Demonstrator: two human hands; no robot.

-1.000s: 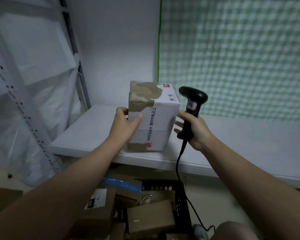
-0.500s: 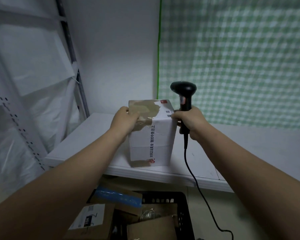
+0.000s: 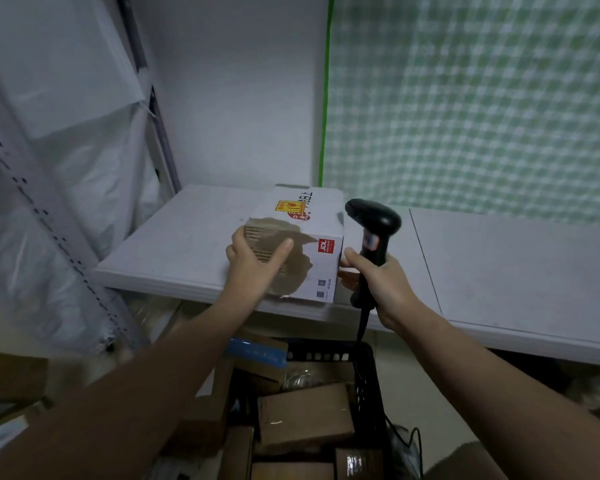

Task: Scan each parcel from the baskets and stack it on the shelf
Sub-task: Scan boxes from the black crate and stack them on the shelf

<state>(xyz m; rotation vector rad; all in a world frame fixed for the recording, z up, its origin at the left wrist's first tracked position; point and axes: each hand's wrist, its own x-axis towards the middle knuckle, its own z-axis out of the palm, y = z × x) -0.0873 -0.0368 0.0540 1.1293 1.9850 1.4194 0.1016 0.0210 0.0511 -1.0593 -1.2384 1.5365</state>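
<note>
Resting flat on the near edge of the white shelf board (image 3: 174, 244), the white carton parcel (image 3: 309, 216) is recorded with its long axis running back toward the wall. It is judged to be seated for stacking, with the front lip only just inside the board's edge.

The near-left corner is gripped by the left hand (image 3: 253, 271), thumb laid across the front face and fingers curled round the left side, presumably so the box can be slid or squared. The handle of the black barcode scanner (image 3: 373, 220) is wrapped by the right hand (image 3: 381, 285). The scanner head is upright above the fist, and the cable (image 3: 362, 327) hangs toward the black basket (image 3: 374, 372). The forefinger is extended just beside the parcel's right face; contact cannot be confirmed. The scanner is judged to be held ready for the next parcel.

Parcel appearance: white printed card. Over the front-left corner a large patch of the outer layer is torn away, and brown corrugated board is exposed. A red square logo and small codes are noted on the front face, and a yellow-and-red sticker and dark lettering on top. Edges appear square, not crushed. Brown cartons (image 3: 305, 417) are noted in the basket below.
</note>
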